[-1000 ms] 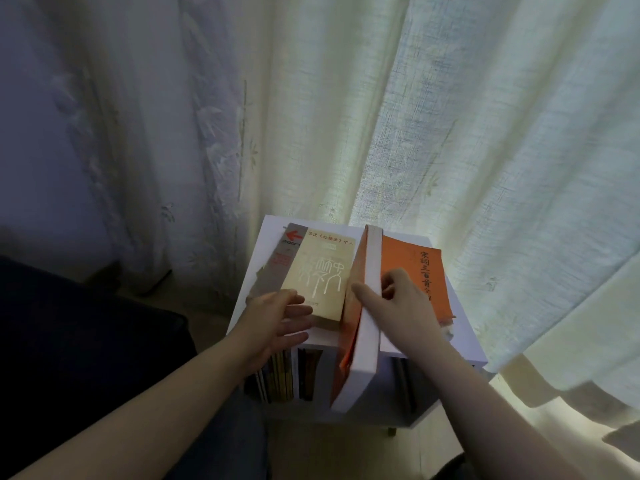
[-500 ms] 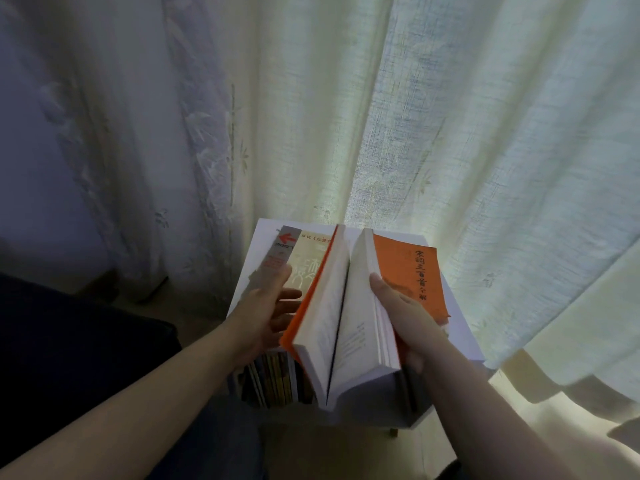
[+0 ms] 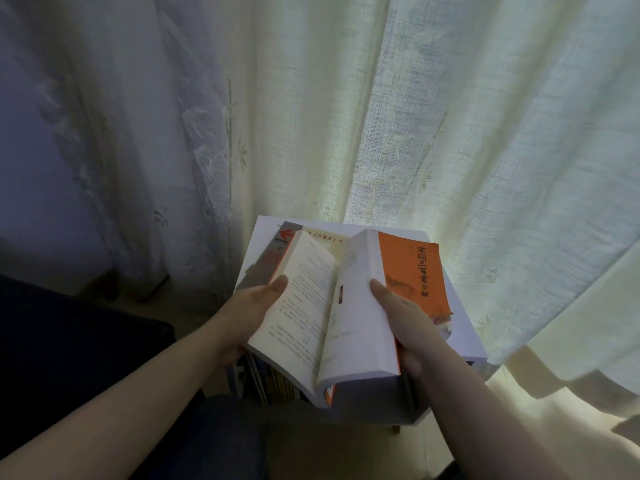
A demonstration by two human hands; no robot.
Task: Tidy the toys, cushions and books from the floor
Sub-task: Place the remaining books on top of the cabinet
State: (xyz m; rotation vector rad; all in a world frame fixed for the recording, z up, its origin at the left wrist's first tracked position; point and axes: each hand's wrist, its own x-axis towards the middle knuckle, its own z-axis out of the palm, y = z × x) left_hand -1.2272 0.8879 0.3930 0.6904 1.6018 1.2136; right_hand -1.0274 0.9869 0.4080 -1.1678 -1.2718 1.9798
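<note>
Change: a second ago the thick book (image 3: 322,306) stood shut on its edge. Now I see it spread open between both hands, and the left hand (image 3: 252,313) has come off the cream book (image 3: 329,240) to take the left half.
Left fingers: the left thumb (image 3: 278,284) lies across the left page margin. The other fingers are hidden under the cover, so I judge it a curled grip from below that keeps that half from flopping.
Right fingers: the right thumb (image 3: 379,289) presses the fore-edge of the taller page block. The rest of the right hand (image 3: 408,323) cups beneath, where most of the weight sits.
Thick book: it is held in the air just above the front of the shelf (image 3: 460,327), with its spine low between the palms.
Likely reason: I think it is being checked or leafed through, not shelved yet.
Other books on top: the orange book (image 3: 412,268) lies flat at the right. The cream book and a grey book (image 3: 277,258) with a red arrow lie flat at the left, already off the floor.
Below: a row of books (image 3: 273,379) stands upright inside the shelf.
Surroundings: a pale curtain (image 3: 450,133) hangs behind, lit from outside, and a dark seat (image 3: 69,341) is at the left.
Task progress: these books are gathered. I can't see toys or cushions here.
</note>
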